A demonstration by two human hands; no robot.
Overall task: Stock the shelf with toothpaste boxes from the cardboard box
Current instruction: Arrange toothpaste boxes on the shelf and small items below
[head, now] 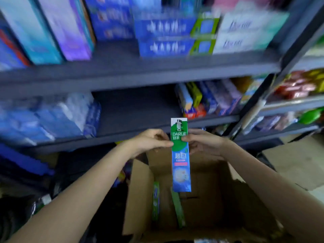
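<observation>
1. Open cardboard box (206, 204) sits lowest in view, flaps spread, with two green toothpaste boxes (155, 200) lying inside along its left part.
2. Above it, a Darlie toothpaste box (180, 155) is held upright, white-and-green end up, blue end over the carton's opening.
3. Left hand (149, 142) pinches its left edge at the green band; right hand (201, 142) pinches the right edge opposite, thumbs on the front.
4. Behind the hands, the grey shelf (140, 109) has a bare middle stretch between stacked blue packs and upright boxes.
</observation>
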